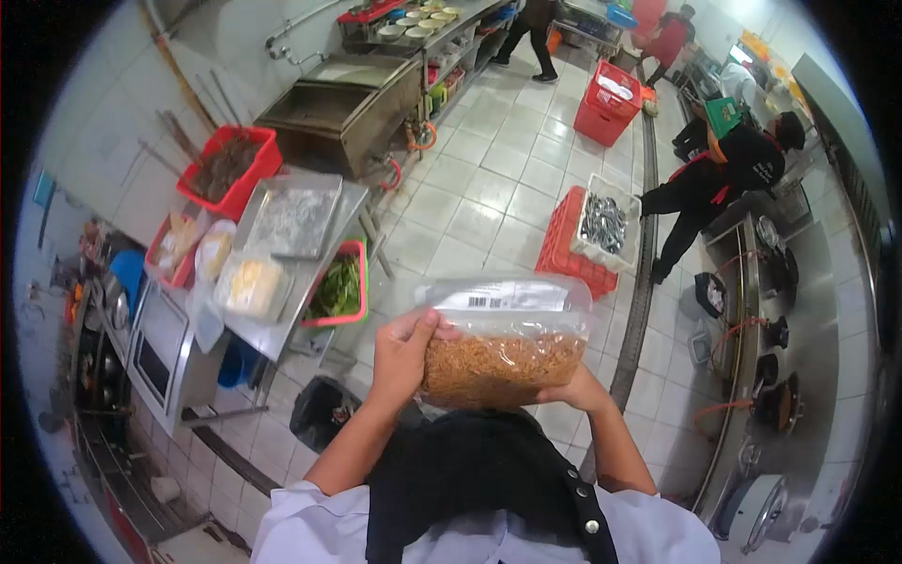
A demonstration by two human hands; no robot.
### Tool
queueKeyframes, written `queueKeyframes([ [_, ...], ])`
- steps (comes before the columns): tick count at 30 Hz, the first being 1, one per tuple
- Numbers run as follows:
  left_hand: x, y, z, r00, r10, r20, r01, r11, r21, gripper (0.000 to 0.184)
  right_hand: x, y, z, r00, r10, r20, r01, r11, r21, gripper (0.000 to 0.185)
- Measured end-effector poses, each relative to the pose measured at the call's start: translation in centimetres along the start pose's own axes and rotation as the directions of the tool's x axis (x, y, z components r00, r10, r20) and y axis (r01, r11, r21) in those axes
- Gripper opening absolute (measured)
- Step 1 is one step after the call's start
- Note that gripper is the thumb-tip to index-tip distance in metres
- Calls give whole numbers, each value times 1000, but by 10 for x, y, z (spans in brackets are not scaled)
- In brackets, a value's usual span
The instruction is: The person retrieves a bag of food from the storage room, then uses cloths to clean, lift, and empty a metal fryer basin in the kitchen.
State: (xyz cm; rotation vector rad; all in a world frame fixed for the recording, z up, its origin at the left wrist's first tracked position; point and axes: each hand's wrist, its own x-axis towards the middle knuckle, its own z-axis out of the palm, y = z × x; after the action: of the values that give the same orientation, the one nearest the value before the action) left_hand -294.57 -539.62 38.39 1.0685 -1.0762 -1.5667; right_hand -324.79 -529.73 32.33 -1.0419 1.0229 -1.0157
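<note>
One bag (498,368) of brown shreds is gripped by my left hand (402,355) and right hand (577,388). A bench (340,218) stands at ten o'clock

The left forearm (355,444) and right forearm (620,442), both bare, reach forward and slant inward. The left hand (404,352) is set farther forward, in a grip, its thumb (428,322) on top and pointing ahead. The right hand (575,387) sits nearer the body, its fingers mostly hidden.
</note>
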Motion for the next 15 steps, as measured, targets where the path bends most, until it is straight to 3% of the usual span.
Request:
queueKeyframes([
  [2, 76, 11, 21, 1000, -20, 2, 20, 998, -56, 36, 45, -32, -24, 992, 109, -60, -114, 990, -87, 85],
  [5, 179, 16, 55, 974, -92, 205, 79, 994, 69, 31, 89, -30, -79, 962, 168, -213, -159, 985, 59, 81],
  [7, 249, 54, 103, 953, 112, 282, -75, 988, -136, 57, 132, -25, -121, 936, 25, -350, 28, 989, 146, 79],
  [8, 291, 77, 111, 863, 306, 401, -346, 938, 30, 88, 151, -24, -143, 903, -38, -427, 122, 977, 172, 77],
  [9, 329, 96, 126, 771, 539, 338, -552, 831, -65, 93, 172, -25, -168, 880, -48, -473, 161, 966, 201, 76],
  [11, 389, 172, 146, 416, 839, 350, -891, 453, -25, 95, 215, -31, -222, 841, -40, -540, 212, 942, 260, 73],
  [13, 441, 236, 168, 55, 942, 331, -997, 67, -27, 93, 273, -51, -284, 783, -101, -613, 282, 937, 205, 70],
  [15, 496, 277, 193, -191, 927, 324, -981, -186, -44, 92, 329, -84, -338, 767, -125, -630, 274, 951, 145, 67],
])
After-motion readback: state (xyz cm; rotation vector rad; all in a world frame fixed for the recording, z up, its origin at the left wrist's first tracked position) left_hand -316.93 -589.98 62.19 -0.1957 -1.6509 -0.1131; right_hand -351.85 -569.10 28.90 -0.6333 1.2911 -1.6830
